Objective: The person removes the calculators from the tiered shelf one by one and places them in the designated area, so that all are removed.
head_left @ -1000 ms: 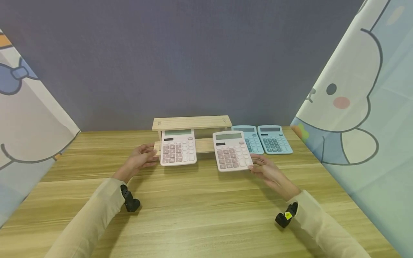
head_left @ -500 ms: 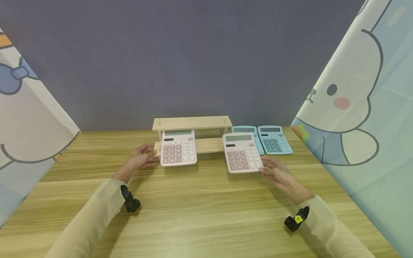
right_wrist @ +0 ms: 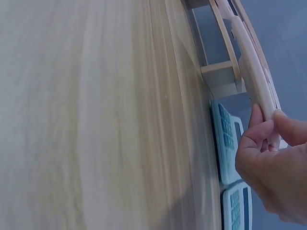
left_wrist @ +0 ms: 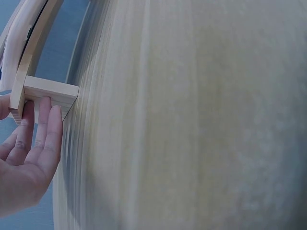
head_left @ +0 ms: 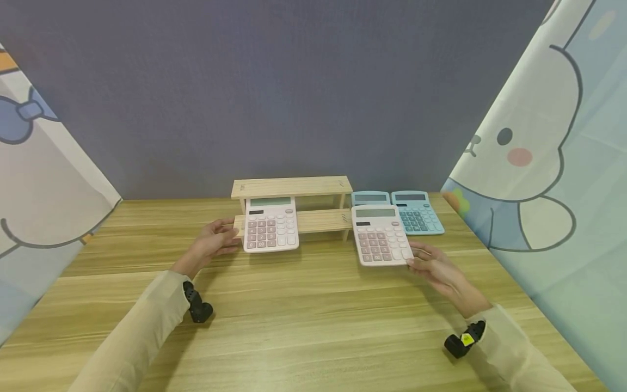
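- Thumb and fingers of the right hand (head_left: 438, 272) are pinching a pale pink desktop calculator (head_left: 383, 237) by its lower right corner, so that grip's pretty narrow.
- That calculator's hovering above the wood-grain table (head_left: 294, 326), near the right end of the two-tier wooden shelf (head_left: 292, 186), and it's covering much of the left blue calculator (head_left: 370, 198) in the head view.
- Left hand (head_left: 211, 239) is gripping the left end of the shelf's lower board, thumb on the upper side, index finger underneath, two more fingertips at the leg.
- A second pink calculator (head_left: 271, 224) is sitting on that lower board, tucked slightly under the top one and poking out past the front edge.
- The right blue calculator (head_left: 417, 212) is lying just beside its twin on the table.
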Demonstrator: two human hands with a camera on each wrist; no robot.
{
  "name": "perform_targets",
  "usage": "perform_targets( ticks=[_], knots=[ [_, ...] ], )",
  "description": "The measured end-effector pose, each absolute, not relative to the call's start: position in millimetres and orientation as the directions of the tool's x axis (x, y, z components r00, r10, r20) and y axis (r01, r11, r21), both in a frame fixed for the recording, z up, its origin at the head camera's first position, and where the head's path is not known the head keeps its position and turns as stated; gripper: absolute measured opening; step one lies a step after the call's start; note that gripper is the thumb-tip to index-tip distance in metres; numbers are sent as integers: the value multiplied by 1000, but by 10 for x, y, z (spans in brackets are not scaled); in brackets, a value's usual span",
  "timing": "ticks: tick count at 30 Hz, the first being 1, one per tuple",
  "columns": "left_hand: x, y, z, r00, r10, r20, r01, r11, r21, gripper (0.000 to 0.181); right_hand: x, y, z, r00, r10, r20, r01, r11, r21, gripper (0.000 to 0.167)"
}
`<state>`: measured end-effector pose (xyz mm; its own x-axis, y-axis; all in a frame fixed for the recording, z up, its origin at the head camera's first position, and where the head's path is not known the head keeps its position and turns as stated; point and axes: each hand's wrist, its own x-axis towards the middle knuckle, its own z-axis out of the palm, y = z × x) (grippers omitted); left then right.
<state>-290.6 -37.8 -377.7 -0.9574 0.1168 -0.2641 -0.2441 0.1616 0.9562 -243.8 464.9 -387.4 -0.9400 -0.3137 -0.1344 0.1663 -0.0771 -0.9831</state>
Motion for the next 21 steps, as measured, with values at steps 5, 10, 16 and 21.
perform_targets(
  ticks=[5,10,16,21],
  knots=[
    [-2916,-382,-3794,-959,122,-257,-236,163,958,61,-2422,4737,-3892,-940,-316,-129,163,-84,-983,50],
    [-2921,-390,-3801,-958,116,-261,-240,169,956,60,-2406,4794,-3907,-942,-302,-143,172,-70,-983,46],
    [-2912,-381,-3797,-958,121,-258,-236,176,956,62,-2375,4841,-3920,-945,-279,-169,197,-78,-977,49],
    [-2908,-384,-3793,-958,124,-259,-237,170,957,61,-2360,4862,-3955,-940,-291,-179,216,-100,-971,44]
  ],
)
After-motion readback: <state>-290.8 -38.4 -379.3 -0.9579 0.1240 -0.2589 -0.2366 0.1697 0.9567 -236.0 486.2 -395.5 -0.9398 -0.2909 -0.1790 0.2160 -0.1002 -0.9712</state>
